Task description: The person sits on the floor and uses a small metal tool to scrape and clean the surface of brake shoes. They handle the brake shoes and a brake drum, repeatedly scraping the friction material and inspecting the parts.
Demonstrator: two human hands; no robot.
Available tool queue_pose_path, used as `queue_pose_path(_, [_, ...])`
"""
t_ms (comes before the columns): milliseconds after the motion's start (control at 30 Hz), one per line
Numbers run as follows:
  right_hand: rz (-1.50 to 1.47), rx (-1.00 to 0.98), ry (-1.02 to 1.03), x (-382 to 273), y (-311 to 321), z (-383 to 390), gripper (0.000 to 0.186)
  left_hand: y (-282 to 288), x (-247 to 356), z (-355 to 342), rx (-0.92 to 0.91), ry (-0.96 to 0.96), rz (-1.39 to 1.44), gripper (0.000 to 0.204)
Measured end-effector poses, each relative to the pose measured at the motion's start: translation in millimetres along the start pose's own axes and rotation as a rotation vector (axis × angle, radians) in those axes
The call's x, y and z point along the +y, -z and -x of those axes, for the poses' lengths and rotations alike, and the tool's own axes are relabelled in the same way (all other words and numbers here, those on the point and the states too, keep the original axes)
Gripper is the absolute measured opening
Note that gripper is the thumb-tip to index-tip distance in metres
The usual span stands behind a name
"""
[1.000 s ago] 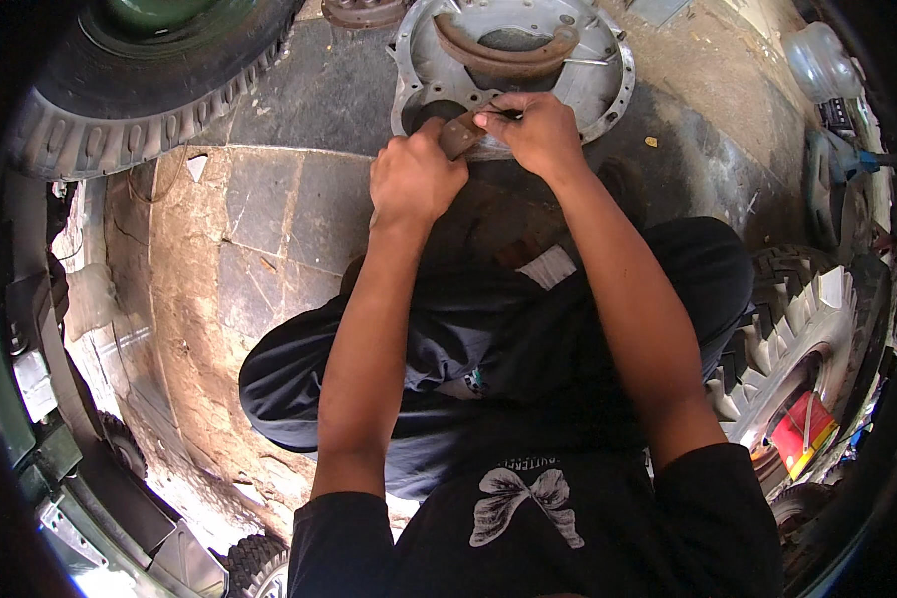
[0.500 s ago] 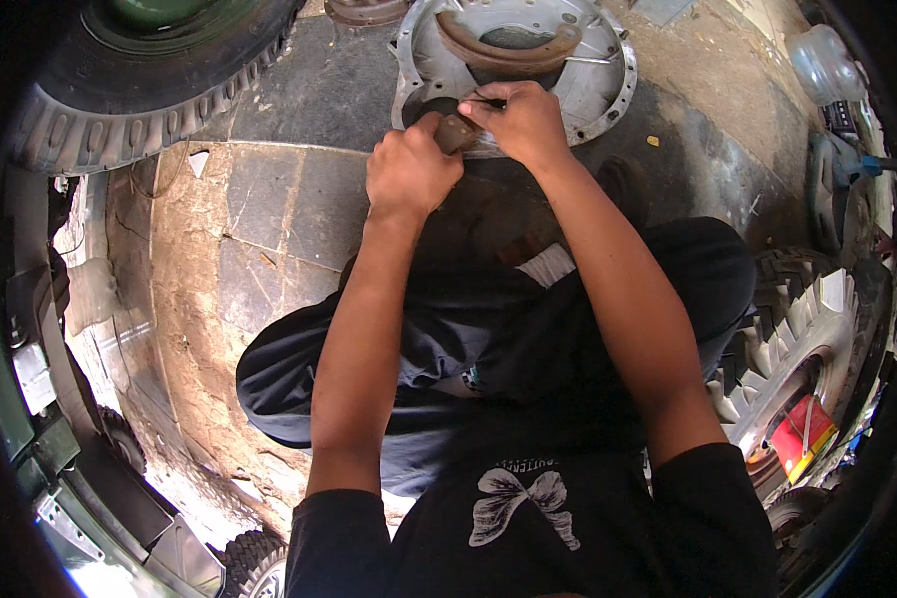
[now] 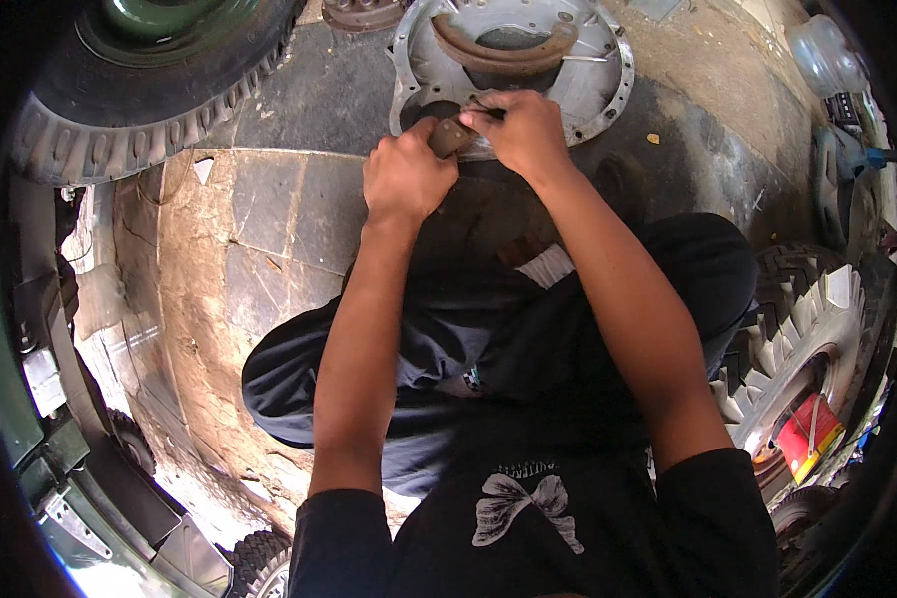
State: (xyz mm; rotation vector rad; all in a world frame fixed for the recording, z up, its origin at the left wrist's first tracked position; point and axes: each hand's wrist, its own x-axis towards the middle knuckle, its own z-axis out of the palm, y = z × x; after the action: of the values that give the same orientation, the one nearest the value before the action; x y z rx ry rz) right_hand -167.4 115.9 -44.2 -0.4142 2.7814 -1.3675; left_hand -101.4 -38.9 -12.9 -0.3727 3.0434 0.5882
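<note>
My left hand (image 3: 409,164) is closed on a small brown metal block (image 3: 448,138) with holes in it. My right hand (image 3: 518,135) pinches a thin dark object (image 3: 492,112), too small to identify, right at that block's upper end. Both hands are over the near edge of a large round grey metal housing (image 3: 608,95), which has bolt holes round its rim and a curved rusty brown piece (image 3: 503,58) lying in its upper part.
A big tyre (image 3: 159,137) is at upper left and a rusty round part (image 3: 359,14) at the top. A clear plastic jug (image 3: 822,60), a blue tool (image 3: 847,159), a treaded tyre (image 3: 767,354) and a red-and-yellow can (image 3: 802,434) line the right. Green vehicle panels (image 3: 65,518) flank the left.
Both hands have shifted slightly left since a second ago, the right hand more so, with small movements at the block. Each keeps its grip.
</note>
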Motion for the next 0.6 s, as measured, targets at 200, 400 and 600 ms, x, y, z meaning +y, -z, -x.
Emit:
queue_pose_path(200, [0.052, -0.015, -0.024, -9, 5, 1, 0.029, -1, -2, 0, -0.010, 0.000, -0.008, 0.035])
queue_pose_path(400, [0.026, -0.030, 0.002, -1, -2, -4, 0.029, -1, -2, 0, 0.016, 0.006, -0.009, 0.033])
queue_pose_path(600, [0.134, -0.087, 0.047, -9, 8, -1, 0.027, -5, -5, 2, 0.015, -0.012, -0.017, 0.033])
